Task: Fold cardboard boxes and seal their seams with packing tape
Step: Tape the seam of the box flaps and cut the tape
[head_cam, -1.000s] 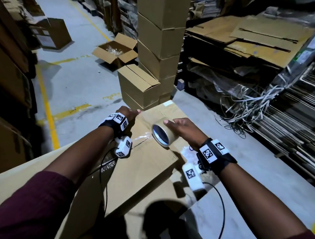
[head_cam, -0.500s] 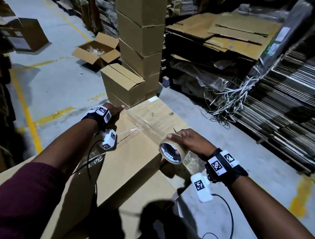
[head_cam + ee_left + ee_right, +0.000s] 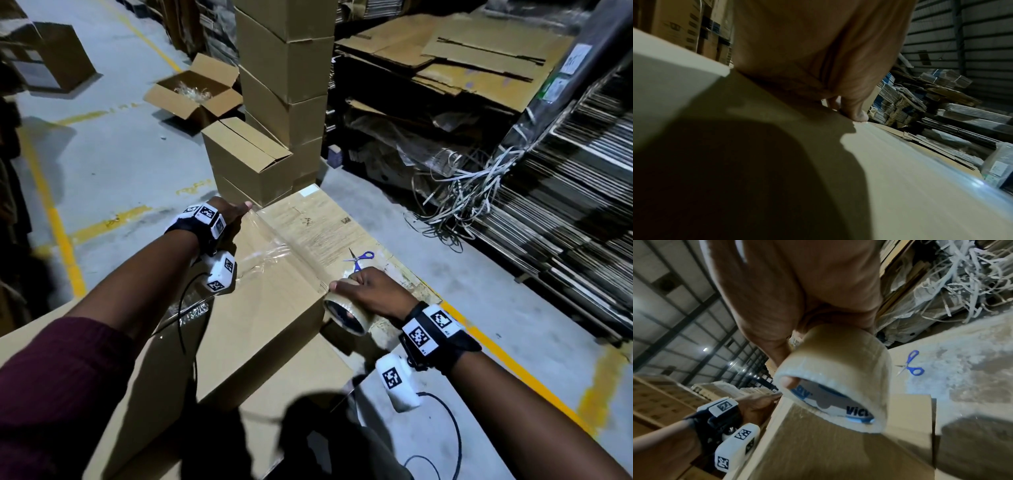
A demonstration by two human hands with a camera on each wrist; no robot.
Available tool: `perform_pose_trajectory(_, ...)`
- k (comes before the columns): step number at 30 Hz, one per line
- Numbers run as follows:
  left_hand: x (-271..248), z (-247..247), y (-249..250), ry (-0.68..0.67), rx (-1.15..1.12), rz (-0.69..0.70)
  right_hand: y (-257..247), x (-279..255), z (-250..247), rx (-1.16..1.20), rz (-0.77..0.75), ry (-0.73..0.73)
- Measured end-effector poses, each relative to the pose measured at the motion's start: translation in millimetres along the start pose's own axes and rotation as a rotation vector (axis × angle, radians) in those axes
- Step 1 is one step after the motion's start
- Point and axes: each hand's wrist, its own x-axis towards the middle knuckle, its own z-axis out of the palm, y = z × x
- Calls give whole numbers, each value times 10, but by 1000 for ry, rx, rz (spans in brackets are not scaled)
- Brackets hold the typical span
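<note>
A brown cardboard box [image 3: 260, 318] lies in front of me with a strip of clear tape [image 3: 284, 246] running across its top along the seam. My left hand [image 3: 233, 212] presses the far end of the strip flat on the box's far left edge, fingers straight [image 3: 857, 113]. My right hand [image 3: 370, 291] grips the roll of clear packing tape [image 3: 346, 313] at the box's right edge, thumb inside the core [image 3: 789, 381]. The roll [image 3: 838, 378] sits just over the corner of the box [image 3: 818, 443].
Blue-handled scissors [image 3: 359, 260] lie on a flat cardboard sheet [image 3: 325, 226] just beyond my right hand. A stack of folded boxes [image 3: 281, 96] stands ahead, an open box [image 3: 195, 92] on the floor behind it. Loose strapping [image 3: 462, 192] and flat cardboard piles fill the right.
My right hand has drawn the roll rightward and toward me, from the middle of the box top to its right edge, laying tape out. The left hand has stayed at the far end.
</note>
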Motion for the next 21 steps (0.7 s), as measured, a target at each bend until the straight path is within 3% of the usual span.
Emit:
perform_pose_trajectory(8, -83, 19, 54, 24, -54, -4, 116, -4, 90, 122, 45, -73)
perform_pose_trajectory(13, -234, 17, 89, 4, 19, 72, 292, 11, 296, 166, 117, -103)
perform_pose_trajectory(18, -518, -15, 96, -143, 31, 132, 264, -16, 239, 132, 123, 102)
perform_pose_trajectory(21, -527, -20, 56, -145, 88, 145, 82, -99, 147, 108, -25, 280)
